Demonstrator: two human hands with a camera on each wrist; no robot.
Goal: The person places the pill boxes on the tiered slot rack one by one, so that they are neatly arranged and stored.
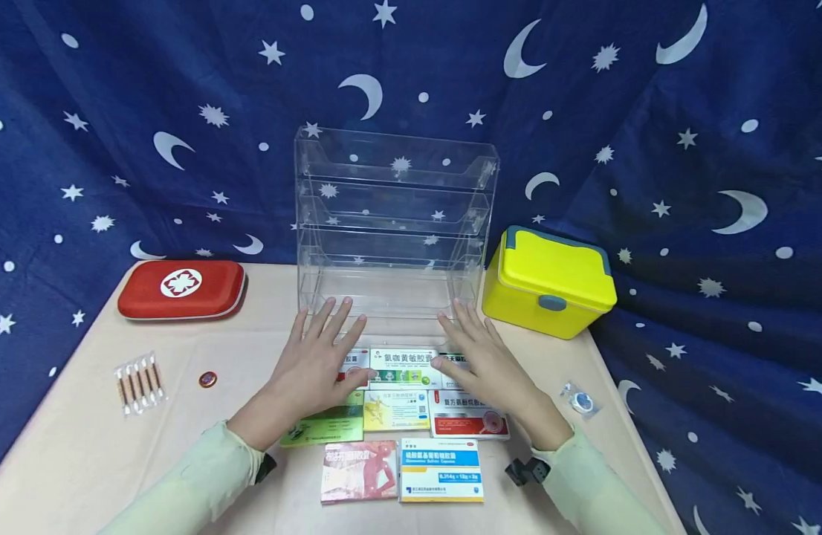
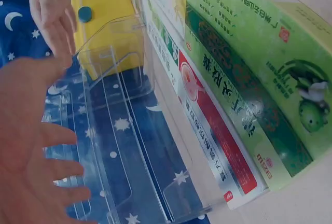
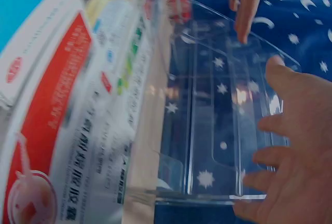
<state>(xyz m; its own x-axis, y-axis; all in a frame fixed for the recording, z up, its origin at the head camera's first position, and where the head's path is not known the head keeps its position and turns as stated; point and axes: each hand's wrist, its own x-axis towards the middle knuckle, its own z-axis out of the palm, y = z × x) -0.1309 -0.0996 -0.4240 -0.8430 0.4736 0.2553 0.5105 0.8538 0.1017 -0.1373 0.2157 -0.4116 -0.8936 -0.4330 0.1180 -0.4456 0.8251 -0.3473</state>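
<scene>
My left hand (image 1: 320, 364) and right hand (image 1: 487, 360) spread their fingers in front of a clear plastic tiered rack (image 1: 397, 178), each holding nothing. Below them, medicine boxes lie in rows. The back row has a white-and-green box (image 1: 403, 369) between two boxes partly hidden by my hands. In the middle row are a green box (image 1: 327, 429), a yellow-and-white box (image 1: 396, 410) and a red-and-white box (image 1: 467, 417). A pink box (image 1: 359, 472) and a blue-and-white box (image 1: 441, 470) lie nearest me. Both wrist views show the fingers straight beside the rack.
At left are a red first-aid case (image 1: 181, 290), a packet of cotton swabs (image 1: 140, 383) and a small round reddish disc (image 1: 207, 380). A yellow lidded box (image 1: 551, 282) stands right of the rack. A small wrapped white-and-blue item (image 1: 581, 401) lies at right.
</scene>
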